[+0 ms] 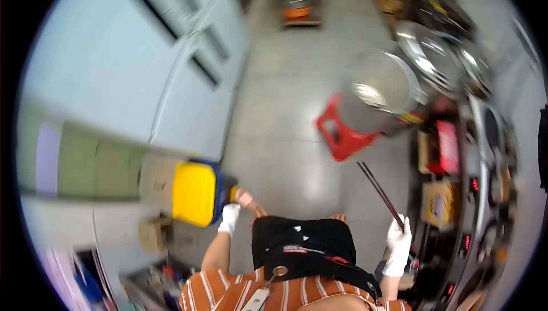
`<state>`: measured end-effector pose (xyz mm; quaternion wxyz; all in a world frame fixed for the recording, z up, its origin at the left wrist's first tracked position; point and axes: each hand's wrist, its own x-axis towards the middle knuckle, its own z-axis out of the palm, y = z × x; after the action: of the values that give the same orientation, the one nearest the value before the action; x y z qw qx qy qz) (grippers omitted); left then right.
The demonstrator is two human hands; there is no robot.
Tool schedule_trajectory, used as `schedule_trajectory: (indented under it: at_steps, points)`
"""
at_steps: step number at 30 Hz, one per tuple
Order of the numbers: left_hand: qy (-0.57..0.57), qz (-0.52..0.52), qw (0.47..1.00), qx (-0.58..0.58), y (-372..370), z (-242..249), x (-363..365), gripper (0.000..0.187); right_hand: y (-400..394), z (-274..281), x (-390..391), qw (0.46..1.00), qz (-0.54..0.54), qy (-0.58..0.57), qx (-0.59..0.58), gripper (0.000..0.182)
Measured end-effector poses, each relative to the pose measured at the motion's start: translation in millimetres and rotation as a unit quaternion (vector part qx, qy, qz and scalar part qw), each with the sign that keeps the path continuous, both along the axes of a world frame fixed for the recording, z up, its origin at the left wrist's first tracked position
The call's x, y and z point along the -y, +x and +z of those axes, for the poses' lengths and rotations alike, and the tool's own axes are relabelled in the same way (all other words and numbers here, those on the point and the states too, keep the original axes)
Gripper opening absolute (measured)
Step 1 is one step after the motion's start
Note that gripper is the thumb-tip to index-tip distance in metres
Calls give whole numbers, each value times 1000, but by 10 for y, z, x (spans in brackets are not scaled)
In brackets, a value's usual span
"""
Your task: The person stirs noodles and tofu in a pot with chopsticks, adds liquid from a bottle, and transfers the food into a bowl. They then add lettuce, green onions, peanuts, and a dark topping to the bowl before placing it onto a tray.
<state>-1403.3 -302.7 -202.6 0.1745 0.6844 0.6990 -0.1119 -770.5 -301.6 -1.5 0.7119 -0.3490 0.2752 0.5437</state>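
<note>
My right hand [399, 239], in a white glove, is wrapped round a pair of long dark chopsticks [379, 191]. Their tips point forward and to the left, over the floor. White-gloved too, my left hand [230, 218] hangs low at my side, close by a blue bin with a yellow lid [194, 193]; its fingers are blurred. Between my hands a black apron [302, 242] covers my front.
Ahead on the right, a large metal pot [377, 85] stands by a red stool [342, 137]. Appliances with red displays [467, 242] line the right side. Tall pale cabinets [142, 71] form the left side, and a cart [299, 2] stands at the far end.
</note>
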Motion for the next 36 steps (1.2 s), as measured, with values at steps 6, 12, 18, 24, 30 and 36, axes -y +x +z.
schedule_trajectory:
  at_steps: [6,12,18,24,30,36]
  points:
    - [-237,241,783,522,3248,394,-1367,18,1380,204,534,979,-197,24,40,26]
    - [-267,-120,816,499,5581,979,-2470,22,1769,240,659,944,-315,40,87,24]
    - [-474,-159,721,480,7536,1253,-2676,22,1925,426,842,876,-480,21,35,20]
    - [-589,-254,659,392,9147,1342,-2433,22,1702,602,1219,741,-666,45,70,20]
    - [-413,-378,690,459,10074,1344,-2202,21,1905,694,1626,713,-671,-6,204,36]
    - [-275,-241,782,504,10335,1361,-2864,32,3093,868,1683,744,-558,-94,355,26]
